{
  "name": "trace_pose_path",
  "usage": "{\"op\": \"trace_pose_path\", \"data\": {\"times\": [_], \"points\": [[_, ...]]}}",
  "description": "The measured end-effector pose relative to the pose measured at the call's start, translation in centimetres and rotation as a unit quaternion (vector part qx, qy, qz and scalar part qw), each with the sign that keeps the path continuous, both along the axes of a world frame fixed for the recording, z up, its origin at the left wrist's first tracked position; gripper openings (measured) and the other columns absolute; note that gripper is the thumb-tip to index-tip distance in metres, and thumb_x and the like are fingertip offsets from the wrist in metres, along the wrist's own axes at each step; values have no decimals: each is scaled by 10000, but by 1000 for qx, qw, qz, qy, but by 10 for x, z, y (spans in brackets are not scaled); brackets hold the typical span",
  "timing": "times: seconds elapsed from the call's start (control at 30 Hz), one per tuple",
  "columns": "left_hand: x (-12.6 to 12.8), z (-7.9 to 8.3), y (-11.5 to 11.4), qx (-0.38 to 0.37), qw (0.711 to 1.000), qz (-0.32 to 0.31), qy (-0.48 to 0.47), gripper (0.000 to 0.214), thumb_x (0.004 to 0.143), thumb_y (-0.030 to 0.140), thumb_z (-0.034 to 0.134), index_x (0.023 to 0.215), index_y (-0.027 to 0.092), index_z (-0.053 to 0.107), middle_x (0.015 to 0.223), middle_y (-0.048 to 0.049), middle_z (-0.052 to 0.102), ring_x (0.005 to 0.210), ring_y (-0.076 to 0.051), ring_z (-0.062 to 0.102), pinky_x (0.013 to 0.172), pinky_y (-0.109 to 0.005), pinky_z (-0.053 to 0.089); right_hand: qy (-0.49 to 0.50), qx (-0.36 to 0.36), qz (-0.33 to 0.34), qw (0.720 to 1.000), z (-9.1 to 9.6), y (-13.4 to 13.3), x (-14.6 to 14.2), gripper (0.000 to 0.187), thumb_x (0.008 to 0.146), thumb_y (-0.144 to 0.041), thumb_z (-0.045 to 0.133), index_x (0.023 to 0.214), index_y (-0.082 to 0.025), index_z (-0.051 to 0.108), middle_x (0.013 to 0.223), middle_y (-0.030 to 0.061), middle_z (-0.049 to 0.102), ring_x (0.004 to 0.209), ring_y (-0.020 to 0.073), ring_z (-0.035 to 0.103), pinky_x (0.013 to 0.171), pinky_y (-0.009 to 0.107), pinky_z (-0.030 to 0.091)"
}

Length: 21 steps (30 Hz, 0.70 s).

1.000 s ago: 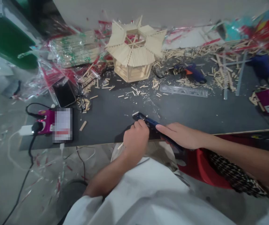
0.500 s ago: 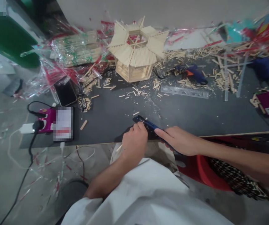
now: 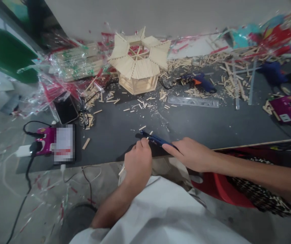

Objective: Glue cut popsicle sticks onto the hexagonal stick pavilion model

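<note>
left hand [image 3: 138, 162]: fingers curled tight around a thin wooden stick [image 3: 150, 135], its pale end jutting past the fingertips at the head of the dark blue hand tool [image 3: 158, 139]. right hand [image 3: 192, 154]: wrapped round the tool's handles, the tool pointing leftward over the near part of the dark table [image 3: 110, 139]. whether the tool's jaws grip the stick cannot be told at this size. a pale stick end [image 3: 121, 170] also shows beside the left wrist (same stick or another, cannot tell). a short wooden piece [image 3: 142, 128] lies on the table just beyond the tool's tip.

well apart from both hands — toward the back of the table — a six-sided wooden model [image 3: 139, 69] stands upright, its star-shaped roof open at the centre. to its right, a clear ruler [image 3: 193, 101] lies flat; behind that, a blue glue gun [image 3: 203, 83] rests among wooden offcuts [image 3: 229, 89]. to its left, plastic-wrapped sticks [image 3: 75, 62]. at the table's left end: a purple power strip [image 3: 45, 140], plugs seated.
</note>
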<state>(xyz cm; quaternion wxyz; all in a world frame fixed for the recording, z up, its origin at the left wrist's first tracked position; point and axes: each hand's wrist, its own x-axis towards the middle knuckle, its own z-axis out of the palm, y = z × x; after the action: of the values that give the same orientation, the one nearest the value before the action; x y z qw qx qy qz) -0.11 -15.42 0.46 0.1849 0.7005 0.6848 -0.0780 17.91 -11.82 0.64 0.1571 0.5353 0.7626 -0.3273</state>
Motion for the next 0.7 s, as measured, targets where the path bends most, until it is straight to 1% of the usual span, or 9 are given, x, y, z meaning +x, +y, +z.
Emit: {"op": "trace_pose_path", "data": {"times": [0.1, 0.17, 0.23, 0.3, 0.4, 0.47, 0.53, 0.6, 0.7], "points": [[-7, -6, 0, 50, 999, 15, -15, 302, 1087, 174, 397, 1214, 189, 670, 1013, -103, 760, 963, -266, 775, 703, -319, 547, -23, 30, 16, 999, 3, 7, 4, 674, 1108, -544, 208, 794, -183, 683, 802, 141, 742, 766, 280, 700, 670, 354, 373], [-14, -11, 2, 81, 996, 22, -22, 321, 1106, 231, 379, 1185, 198, 689, 987, -101, 757, 930, -264, 770, 683, -318, 519, -61, 65, 16, 996, 4, 9, 6, 649, 1104, -558, 244, 850, -168, 696, 817, 150, 742, 771, 289, 707, 643, 348, 358], [-23, -14, 7, 115, 993, 20, -34, 325, 1110, 272, 390, 1163, 208, 704, 1009, -102, 758, 933, -261, 759, 685, -319, 500, -106, 96, 13, 990, 3, 10, 6, 609, 1101, -567, 288, 935, -152, 703, 877, 166, 752, 798, 304, 722, 615, 337, 337], [-31, -16, 18, 154, 986, 14, -65, 314, 1108, 281, 407, 1169, 217, 709, 1089, -99, 762, 981, -248, 745, 723, -313, 497, -142, 116, 15, 983, 2, 10, 6, 572, 1101, -564, 323, 1017, -138, 695, 932, 174, 757, 828, 318, 735, 599, 329, 312], [-39, -16, 42, 192, 970, -14, -146, 286, 1096, 318, 462, 1203, 215, 706, 1173, -83, 756, 1046, -233, 722, 819, -310, 508, -162, 145, 31, 976, -1, 10, 6, 551, 1101, -562, 348, 1080, -121, 677, 972, 174, 749, 852, 331, 739, 580, 324, 260], [-40, -15, 61, 185, 964, -35, -188, 279, 1081, 342, 498, 1190, 201, 712, 1176, -78, 751, 1038, -231, 714, 871, -323, 513, -159, 165, 35, 973, -4, 10, 7, 557, 1096, -573, 358, 1085, -112, 672, 986, 180, 741, 848, 326, 733, 570, 319, 228], [-37, -14, 80, 159, 964, -55, -207, 262, 1054, 364, 547, 1140, 198, 732, 1150, -74, 756, 1052, -239, 705, 899, -333, 513, -149, 184, 34, 971, -8, 11, 7, 565, 1088, -582, 372, 1070, -103, 671, 987, 194, 735, 835, 313, 722, 566, 314, 206], [-33, -14, 96, 125, 968, -82, -204, 260, 1020, 402, 602, 1061, 198, 757, 1095, -75, 758, 1029, -250, 700, 896, -341, 513, -140, 200, 33, 969, -11, 13, 7, 574, 1084, -585, 379, 1048, -94, 675, 970, 205, 731, 823, 304, 712, 565, 311, 191], [-28, -15, 113, 85, 972, -120, -182, 278, 1011, 401, 594, 946, 200, 774, 1022, -75, 748, 992, -251, 691, 880, -339, 510, -131, 216, 34, 967, -15, 15, 8, 583, 1085, -583, 373, 1042, -89, 679, 961, 208, 729, 813, 298, 701, 568, 312, 179]]}}
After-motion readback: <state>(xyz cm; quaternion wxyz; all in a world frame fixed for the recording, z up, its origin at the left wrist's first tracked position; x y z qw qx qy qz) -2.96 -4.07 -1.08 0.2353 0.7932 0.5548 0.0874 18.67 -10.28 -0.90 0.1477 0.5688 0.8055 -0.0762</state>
